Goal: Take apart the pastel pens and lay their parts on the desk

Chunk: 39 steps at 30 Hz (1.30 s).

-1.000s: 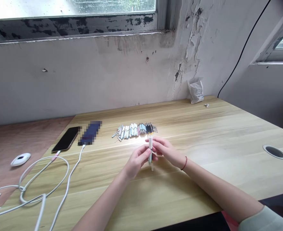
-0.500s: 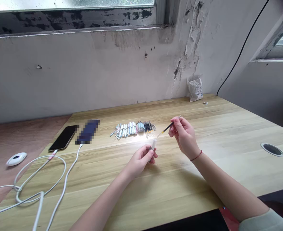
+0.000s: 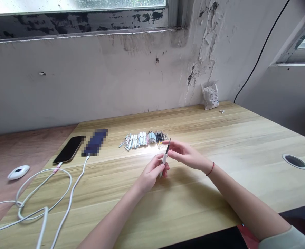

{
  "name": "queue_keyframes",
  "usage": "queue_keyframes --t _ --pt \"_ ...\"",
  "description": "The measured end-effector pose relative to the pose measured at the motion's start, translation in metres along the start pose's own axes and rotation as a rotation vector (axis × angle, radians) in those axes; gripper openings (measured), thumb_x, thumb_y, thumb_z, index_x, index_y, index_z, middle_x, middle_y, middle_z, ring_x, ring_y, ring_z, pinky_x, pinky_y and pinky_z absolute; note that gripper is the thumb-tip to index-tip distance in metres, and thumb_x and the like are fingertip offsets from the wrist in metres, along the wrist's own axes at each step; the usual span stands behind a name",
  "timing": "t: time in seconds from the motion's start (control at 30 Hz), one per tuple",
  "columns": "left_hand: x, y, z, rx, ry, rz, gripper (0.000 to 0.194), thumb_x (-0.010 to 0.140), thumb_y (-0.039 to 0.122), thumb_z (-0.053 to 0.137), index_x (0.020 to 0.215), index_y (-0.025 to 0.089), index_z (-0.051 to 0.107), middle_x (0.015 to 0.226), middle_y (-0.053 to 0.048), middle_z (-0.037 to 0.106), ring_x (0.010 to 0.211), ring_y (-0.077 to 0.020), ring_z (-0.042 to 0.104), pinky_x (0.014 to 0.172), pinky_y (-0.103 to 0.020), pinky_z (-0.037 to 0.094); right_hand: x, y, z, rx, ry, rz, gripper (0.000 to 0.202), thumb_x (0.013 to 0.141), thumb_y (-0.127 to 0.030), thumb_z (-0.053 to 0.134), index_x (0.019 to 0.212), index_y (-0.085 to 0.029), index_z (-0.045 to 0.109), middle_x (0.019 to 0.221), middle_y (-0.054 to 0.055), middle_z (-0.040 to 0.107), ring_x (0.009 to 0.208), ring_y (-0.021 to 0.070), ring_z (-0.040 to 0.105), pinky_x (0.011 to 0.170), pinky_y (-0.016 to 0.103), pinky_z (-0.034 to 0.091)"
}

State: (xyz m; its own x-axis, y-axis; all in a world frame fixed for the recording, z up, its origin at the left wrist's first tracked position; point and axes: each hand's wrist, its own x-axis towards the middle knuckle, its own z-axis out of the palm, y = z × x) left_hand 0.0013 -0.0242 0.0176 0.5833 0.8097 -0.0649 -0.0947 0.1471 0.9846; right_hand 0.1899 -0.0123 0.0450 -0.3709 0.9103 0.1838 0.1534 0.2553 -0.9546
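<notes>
My left hand [image 3: 153, 171] is closed around a white pen barrel [image 3: 164, 158], held upright and leaning slightly to the right. A dark pen refill [image 3: 168, 146] sticks up out of the barrel's top end, its lower part hidden inside. Beside the refill is my right hand [image 3: 184, 156], thumb and forefinger stretched out and apart, close around it; whether they touch it I cannot tell. Behind my hands lies a row of pen parts: white barrels [image 3: 142, 138], light blue grip pieces [image 3: 151, 137], dark refills [image 3: 159, 139] and small springs [image 3: 165, 137].
To the left on the wooden table [image 3: 103, 204] lie a black phone [image 3: 68, 149] and a pixelated dark blue device [image 3: 94, 142], with white cables [image 3: 70, 197] attached. A white oval gadget [image 3: 18, 172] is farther left. At the back right stands a white packet [image 3: 210, 96]; a cable-hole ring [image 3: 294, 161] is at right.
The refill has gone from my right hand's pinch down into the barrel's top. My right hand has moved left and lower, its fingers now spread. My left hand has stayed nearly still.
</notes>
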Motion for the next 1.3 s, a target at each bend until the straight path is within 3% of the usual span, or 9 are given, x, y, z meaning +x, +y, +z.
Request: queue_keyframes --t 0.07,0.2,0.3,0.4,0.53,0.7,0.87,1.07,1.3 --pt "0.001 0.0 -0.001 -0.106 0.056 -0.003 0.031 0.084 0.023 0.048 0.115 0.019 0.048 0.078 0.0 0.05 0.064 -0.009 0.046 0.066 -0.026 0.04 0.005 0.015 -0.012 -0.054 -0.007 0.026 0.045 0.086 -0.041 0.051 0.126 -0.021 0.047 0.09 0.005 0.06 0.07 0.0138 0.055 0.062 0.028 0.047" --pt "0.004 0.0 -0.004 -0.247 0.164 0.022 0.022 0.087 0.038 0.047 0.1 0.02 0.046 0.069 0.004 0.046 0.055 -0.0069 0.041 0.059 -0.023 0.039 0.019 0.054 -0.024 -0.584 0.32 -0.013 0.032 0.089 -0.031 0.043 0.11 -0.015 0.059 0.094 0.01 0.061 0.082 0.0202 0.057 0.075 0.036 0.047" --pt "0.005 0.0 -0.005 -0.256 0.21 0.041 0.033 0.085 0.052 0.046 0.089 0.02 0.044 0.064 0.005 0.044 0.051 -0.0065 0.041 0.055 -0.022 0.038 0.029 0.076 -0.021 -0.893 0.28 -0.148 0.034 0.087 -0.021 0.042 0.116 -0.014 0.058 0.106 0.013 0.059 0.098 0.0238 0.053 0.085 0.037 0.044" --pt "0.006 -0.001 -0.005 -0.22 0.238 0.057 0.037 0.083 0.055 0.048 0.084 0.018 0.046 0.067 0.003 0.047 0.054 -0.0073 0.045 0.055 -0.022 0.039 0.033 0.085 -0.014 -1.039 0.23 -0.194 0.034 0.087 -0.018 0.042 0.117 -0.018 0.059 0.107 0.011 0.059 0.096 0.0233 0.051 0.085 0.036 0.043" --pt "0.005 -0.002 -0.005 -0.205 0.207 0.077 0.036 0.084 0.05 0.05 0.099 0.017 0.052 0.073 0.001 0.05 0.057 -0.0079 0.047 0.057 -0.023 0.04 0.031 0.085 -0.012 -1.112 0.241 -0.204 0.031 0.087 -0.017 0.043 0.109 -0.02 0.064 0.104 0.01 0.061 0.094 0.0238 0.049 0.085 0.036 0.042" --pt "0.003 -0.002 -0.005 -0.235 0.185 0.106 0.039 0.087 0.039 0.05 0.121 0.021 0.045 0.074 0.001 0.052 0.057 -0.0079 0.046 0.058 -0.023 0.039 0.03 0.084 -0.013 -1.09 0.254 -0.253 0.028 0.086 -0.015 0.044 0.106 -0.018 0.063 0.111 0.009 0.062 0.099 0.0235 0.048 0.087 0.036 0.041" --pt "0.004 0.0 -0.004 -0.267 0.192 0.106 0.026 0.089 0.041 0.044 0.103 0.02 0.05 0.069 0.002 0.049 0.051 -0.0062 0.041 0.052 -0.02 0.035 0.03 0.082 -0.012 -1.086 0.227 -0.256 0.023 0.086 -0.015 0.045 0.098 -0.019 0.065 0.107 0.005 0.066 0.095 0.0222 0.05 0.085 0.034 0.04" --pt "0.004 0.007 -0.004 -0.14 0.302 0.122 0.032 0.085 0.051 0.046 0.082 0.019 0.045 0.062 0.006 0.04 0.045 -0.004 0.032 0.045 -0.018 0.028 0.028 0.076 -0.011 -1.098 0.227 -0.182 0.02 0.088 -0.016 0.046 0.08 -0.018 0.064 0.082 0.007 0.068 0.085 0.0207 0.053 0.078 0.03 0.039" --pt "-0.001 0.017 -0.01 0.2 0.354 0.116 0.034 0.087 0.049 0.044 0.093 0.017 0.054 0.058 0.005 0.036 0.049 -0.0069 0.03 0.044 -0.018 0.024 0.024 0.065 -0.003 -1.251 0.116 -0.089 0.029 0.086 -0.004 0.038 0.096 -0.015 0.063 0.087 0.011 0.062 0.083 0.0212 0.052 0.074 0.03 0.038"
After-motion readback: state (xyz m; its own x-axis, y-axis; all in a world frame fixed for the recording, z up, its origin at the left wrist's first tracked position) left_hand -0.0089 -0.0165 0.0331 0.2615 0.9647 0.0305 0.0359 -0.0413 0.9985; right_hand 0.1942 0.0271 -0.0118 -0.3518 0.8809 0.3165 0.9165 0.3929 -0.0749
